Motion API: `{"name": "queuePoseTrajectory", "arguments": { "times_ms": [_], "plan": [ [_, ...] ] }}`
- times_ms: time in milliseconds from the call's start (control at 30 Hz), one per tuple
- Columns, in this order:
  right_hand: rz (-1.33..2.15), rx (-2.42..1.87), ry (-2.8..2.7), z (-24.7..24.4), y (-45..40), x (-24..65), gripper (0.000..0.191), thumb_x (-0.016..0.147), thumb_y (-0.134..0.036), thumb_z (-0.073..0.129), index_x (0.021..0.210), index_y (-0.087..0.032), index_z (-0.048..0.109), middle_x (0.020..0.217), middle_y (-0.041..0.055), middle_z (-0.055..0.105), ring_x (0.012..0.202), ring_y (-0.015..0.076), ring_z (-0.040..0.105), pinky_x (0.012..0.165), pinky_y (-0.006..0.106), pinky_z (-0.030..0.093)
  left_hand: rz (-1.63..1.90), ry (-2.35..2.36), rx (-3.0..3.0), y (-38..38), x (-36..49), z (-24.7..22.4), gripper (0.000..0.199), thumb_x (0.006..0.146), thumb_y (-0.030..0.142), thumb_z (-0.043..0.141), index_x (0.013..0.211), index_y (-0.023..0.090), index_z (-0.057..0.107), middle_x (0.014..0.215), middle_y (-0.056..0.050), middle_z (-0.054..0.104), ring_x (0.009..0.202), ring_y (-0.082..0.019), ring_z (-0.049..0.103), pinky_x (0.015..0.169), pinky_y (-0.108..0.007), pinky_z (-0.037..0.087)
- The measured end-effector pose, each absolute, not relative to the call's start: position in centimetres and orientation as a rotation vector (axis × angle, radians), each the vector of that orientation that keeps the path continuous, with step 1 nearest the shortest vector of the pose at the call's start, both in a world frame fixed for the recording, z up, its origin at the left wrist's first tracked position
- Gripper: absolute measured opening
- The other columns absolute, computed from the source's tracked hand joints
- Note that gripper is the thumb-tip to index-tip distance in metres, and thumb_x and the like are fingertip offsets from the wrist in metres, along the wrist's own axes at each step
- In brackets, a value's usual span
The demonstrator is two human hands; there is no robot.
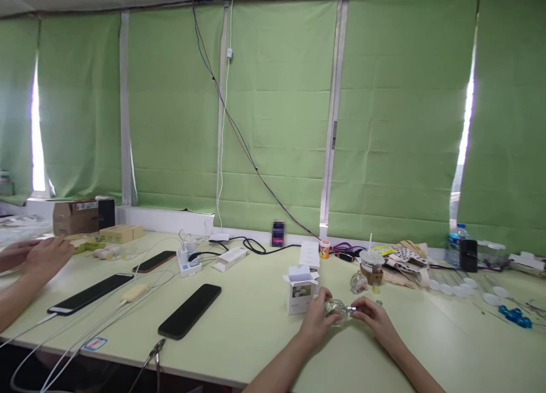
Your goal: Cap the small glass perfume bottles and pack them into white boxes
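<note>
My left hand [314, 323] is closed around a small clear glass bottle [336, 309], tipped on its side with its neck toward the right. At that neck, the fingertips of my right hand [377, 318] pinch a small silver fitting [352, 309]; whether it is fixed to the bottle I cannot tell. A white carton [298, 297] with raised flaps stands just left of the bottle. Behind my hands sits another round glass bottle [359, 282] with a pinkish tint. A small yellowish piece [376, 289] lies near it.
A drink cup with a straw [372, 261] stands behind. Cloth pieces [409, 262], white discs [458, 290] and blue objects [515, 316] lie rightward. Leftward are phones [190, 311], white cables [91, 319] and a power strip [188, 265]. Another person's hands [42, 259] are at far left.
</note>
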State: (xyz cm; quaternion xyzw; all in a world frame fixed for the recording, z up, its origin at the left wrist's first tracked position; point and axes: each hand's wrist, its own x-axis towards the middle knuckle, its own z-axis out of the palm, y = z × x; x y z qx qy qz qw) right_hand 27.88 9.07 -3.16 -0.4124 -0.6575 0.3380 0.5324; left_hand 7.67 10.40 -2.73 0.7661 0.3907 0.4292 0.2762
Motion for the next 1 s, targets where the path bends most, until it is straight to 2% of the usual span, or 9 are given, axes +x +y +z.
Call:
{"name": "queuePoseTrajectory", "arguments": {
  "times_ms": [233, 500, 800, 1000],
  "plan": [
    [0.813, -0.997, -1.597, -3.6, 9.1, 28.1, 0.025, 0.068, -0.043, 0.068, 0.074, -0.019, 0.067, 0.066, 0.002, 0.067, 0.063, 0.0191, 0.062, 0.063, 0.03, 0.05, 1.092, 1.034, 2.123, 10.02, 7.52, -2.49, 0.033, 0.069, 0.019, 0.065, 0.095, 0.022, 0.045, 0.084, 0.002, 0.055, 0.078, -0.016, 0.05, 0.068, -0.025, 0.033],
    [0.791, -1.002, -1.629, -3.28, 8.89, 27.96, 0.031, 0.069, -0.049, 0.066, 0.078, -0.019, 0.065, 0.063, 0.0019, 0.067, 0.059, 0.0189, 0.062, 0.059, 0.03, 0.05, 1.113, 1.017, 2.143, 9.95, 7.56, -2.47, 0.032, 0.068, 0.016, 0.065, 0.093, 0.022, 0.046, 0.083, 0.003, 0.055, 0.076, -0.015, 0.05, 0.067, -0.024, 0.032],
    [0.809, -1.012, -1.63, -3.74, 9.14, 28.24, 0.028, 0.072, -0.046, 0.064, 0.078, -0.019, 0.068, 0.062, 0.0032, 0.069, 0.06, 0.0198, 0.063, 0.061, 0.031, 0.051, 1.092, 0.989, 2.148, 9.58, 7.51, -2.06, 0.031, 0.068, 0.016, 0.063, 0.093, 0.022, 0.046, 0.084, 0.003, 0.055, 0.077, -0.016, 0.05, 0.067, -0.024, 0.033],
    [0.856, -1.013, -1.619, -3.81, 9.16, 28.16, 0.03, 0.073, -0.047, 0.063, 0.078, -0.018, 0.069, 0.057, 0.0024, 0.067, 0.055, 0.0184, 0.061, 0.057, 0.03, 0.05, 1.067, 1.001, 2.152, 9.7, 7.43, -2.09, 0.03, 0.068, 0.017, 0.062, 0.093, 0.022, 0.047, 0.086, 0.002, 0.055, 0.079, -0.017, 0.051, 0.068, -0.024, 0.034]
  ]
}}
